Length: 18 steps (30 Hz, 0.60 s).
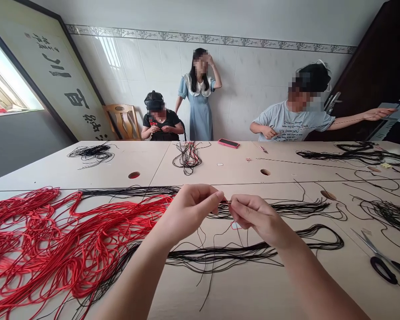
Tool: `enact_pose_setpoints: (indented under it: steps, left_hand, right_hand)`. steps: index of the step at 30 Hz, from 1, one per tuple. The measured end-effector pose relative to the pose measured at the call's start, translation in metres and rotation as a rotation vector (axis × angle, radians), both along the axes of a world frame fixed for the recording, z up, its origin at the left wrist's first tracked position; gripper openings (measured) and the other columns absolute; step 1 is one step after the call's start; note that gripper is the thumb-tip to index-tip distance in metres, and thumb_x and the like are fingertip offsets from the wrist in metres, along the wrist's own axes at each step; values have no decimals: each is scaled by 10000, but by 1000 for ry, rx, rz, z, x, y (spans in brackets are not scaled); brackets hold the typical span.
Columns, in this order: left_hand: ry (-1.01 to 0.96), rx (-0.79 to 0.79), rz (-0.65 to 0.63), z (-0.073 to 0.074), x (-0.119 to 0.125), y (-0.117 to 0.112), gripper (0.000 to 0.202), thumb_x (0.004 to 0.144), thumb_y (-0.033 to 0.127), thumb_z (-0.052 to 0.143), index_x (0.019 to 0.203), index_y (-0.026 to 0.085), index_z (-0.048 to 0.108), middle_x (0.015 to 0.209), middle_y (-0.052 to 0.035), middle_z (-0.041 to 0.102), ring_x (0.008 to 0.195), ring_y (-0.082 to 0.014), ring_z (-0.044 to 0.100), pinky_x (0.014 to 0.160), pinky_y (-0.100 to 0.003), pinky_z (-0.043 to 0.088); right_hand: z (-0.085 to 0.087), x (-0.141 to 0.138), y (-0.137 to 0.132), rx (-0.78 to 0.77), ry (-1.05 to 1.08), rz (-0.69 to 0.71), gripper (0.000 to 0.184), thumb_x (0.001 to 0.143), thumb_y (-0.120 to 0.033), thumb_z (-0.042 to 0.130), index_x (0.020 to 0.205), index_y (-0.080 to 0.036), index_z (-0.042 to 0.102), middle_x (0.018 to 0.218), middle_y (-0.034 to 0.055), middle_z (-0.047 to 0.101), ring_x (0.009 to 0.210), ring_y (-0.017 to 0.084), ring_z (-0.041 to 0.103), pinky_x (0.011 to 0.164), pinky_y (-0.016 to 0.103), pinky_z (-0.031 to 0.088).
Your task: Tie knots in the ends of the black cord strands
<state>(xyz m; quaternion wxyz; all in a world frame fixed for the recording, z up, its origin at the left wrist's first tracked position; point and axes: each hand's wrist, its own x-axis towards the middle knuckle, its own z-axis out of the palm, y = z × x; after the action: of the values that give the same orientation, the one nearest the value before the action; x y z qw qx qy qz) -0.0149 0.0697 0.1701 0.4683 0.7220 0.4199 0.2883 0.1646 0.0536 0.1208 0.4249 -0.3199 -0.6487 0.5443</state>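
My left hand (190, 213) and my right hand (260, 221) meet above the table, fingertips pinching a short piece of red cord (226, 202). Most of that piece is hidden by my fingers. A small red loop (235, 226) shows just below my right hand. To the left of my left forearm spreads a large tangle of red cords (53, 240). Long bundles of thin black cord (220, 258) lie under and beyond my hands. Neither hand touches these bundles.
Black-handled scissors (383, 266) lie at the right of the pale table (240, 302), with more black cord around. A pink phone (228, 143) lies at the far edge. Beyond the table, one person sits, one stands against the tiled wall, and another stretches a thin cord sideways.
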Motion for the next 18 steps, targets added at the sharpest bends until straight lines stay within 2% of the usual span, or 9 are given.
enact_pose_setpoints:
  steps: [5, 10, 18]
  left_hand:
    - [-2, 15, -74, 0, -1, -1, 286, 849, 341, 462, 758, 125, 625, 622, 4, 497, 540, -75, 347, 478, -222, 248]
    - [-2, 12, -148, -2, -1, -3, 201, 815, 263, 494, 828, 119, 634, 630, 6, 493, 545, -79, 342, 467, -221, 234]
    - [38, 42, -161, -7, 1, -2, 121, 779, 201, 496, 745, 134, 591, 604, 31, 456, 539, -68, 335, 473, -201, 255]
  right_hand:
    - [-1, 5, 1, -25, 39, 27, 386, 901, -409, 437, 610, -159, 402, 595, -33, 309, 525, 85, 239, 484, 257, 166]
    - [1, 4, -1, -1, -6, -17, 379, 893, -359, 448, 579, -165, 364, 576, -37, 268, 543, 93, 229, 498, 259, 176]
    - [1, -1, -1, 61, -82, -1, 332, 850, -244, 423, 556, -173, 288, 555, -41, 225, 538, 89, 202, 491, 250, 175]
